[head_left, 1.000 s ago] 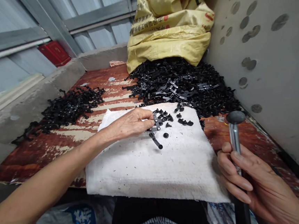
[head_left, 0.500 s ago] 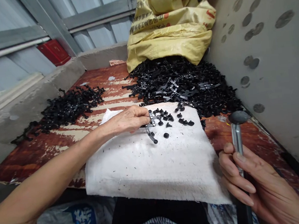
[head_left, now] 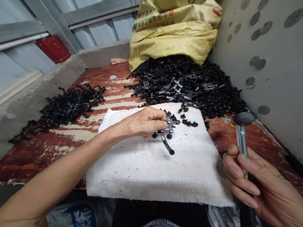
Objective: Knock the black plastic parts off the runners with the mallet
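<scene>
The fingertips (head_left: 162, 115) of the left hand (head_left: 141, 123) curl close together against a jointed black link (head_left: 168, 135). The thumb is hidden, so I cannot tell whether they pinch it. The link lies on a white cloth (head_left: 146, 174), one arm angling toward the viewer and ending in a round knob. Small black pieces (head_left: 186, 121) sit just beyond the fingers.

The right hand (head_left: 249, 186) wraps its fingers around the shaft of a hammer (head_left: 241, 137), held upright with its dark domed head up, beside the cloth's right edge and apart from the parts.

If the link slips, or a knock shifts the cloth, the loose pieces could scatter or mix into the large heap of black parts (head_left: 183, 86) touching the cloth's far edge.

That heap spreads from the foot of a yellow woven sack (head_left: 173, 30), which slumps against a concrete wall (head_left: 276, 81). The sack's contents are hidden. A smaller black heap (head_left: 68, 108) lies to the left on a peeling red board (head_left: 36, 166).
</scene>
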The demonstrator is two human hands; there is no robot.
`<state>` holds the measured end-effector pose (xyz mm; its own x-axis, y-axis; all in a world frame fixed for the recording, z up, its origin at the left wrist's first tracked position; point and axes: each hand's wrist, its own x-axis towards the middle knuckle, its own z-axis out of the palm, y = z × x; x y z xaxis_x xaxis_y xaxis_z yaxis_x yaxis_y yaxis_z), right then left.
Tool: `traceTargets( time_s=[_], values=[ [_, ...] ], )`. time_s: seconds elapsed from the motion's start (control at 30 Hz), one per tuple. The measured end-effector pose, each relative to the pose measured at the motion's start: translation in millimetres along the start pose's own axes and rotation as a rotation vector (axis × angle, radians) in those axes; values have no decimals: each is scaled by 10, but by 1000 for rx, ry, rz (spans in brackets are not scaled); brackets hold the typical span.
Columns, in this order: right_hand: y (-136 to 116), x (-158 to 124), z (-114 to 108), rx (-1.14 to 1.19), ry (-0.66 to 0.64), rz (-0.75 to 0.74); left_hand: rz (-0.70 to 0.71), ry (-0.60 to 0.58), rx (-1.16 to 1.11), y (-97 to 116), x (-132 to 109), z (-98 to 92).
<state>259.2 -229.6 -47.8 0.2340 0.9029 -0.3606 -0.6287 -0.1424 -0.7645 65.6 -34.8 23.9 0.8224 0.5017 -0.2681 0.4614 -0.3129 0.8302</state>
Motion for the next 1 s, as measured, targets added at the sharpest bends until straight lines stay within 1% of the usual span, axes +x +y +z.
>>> traceTargets(
  time_s=[0.13, 0.23, 0.37, 0.53, 0.63, 0.77, 0.83, 0.93, 1.0],
  values=[
    [-5, -19, -4, -3, 6, -7, 29, -49, 5, 3, 118, 22],
    [-13, -20, 10, 1, -6, -16, -25, -41, -9, 31, 121, 36],
    [-13, -20, 22, 13, -5, -13, -102, 22, -69, 28, -8, 32],
    [15, -12, -57, 8, -52, -3, -125, 100, -188, -90, -207, -15],
    [21, 4, -85, -10, -48, -3, -133, 132, -229, -140, -301, -46],
    [10, 10, -34, -27, -2, -3, -146, 185, -307, -197, -431, -95],
    [7, 3, 1, -43, 53, 4, -165, 233, -358, -250, -490, -122],
    [17, -7, 22, -59, 136, 10, -229, 283, -433, -344, -539, -150],
    [30, -5, 13, -51, 155, 14, -269, 312, -471, -396, -538, -155]
  ],
)
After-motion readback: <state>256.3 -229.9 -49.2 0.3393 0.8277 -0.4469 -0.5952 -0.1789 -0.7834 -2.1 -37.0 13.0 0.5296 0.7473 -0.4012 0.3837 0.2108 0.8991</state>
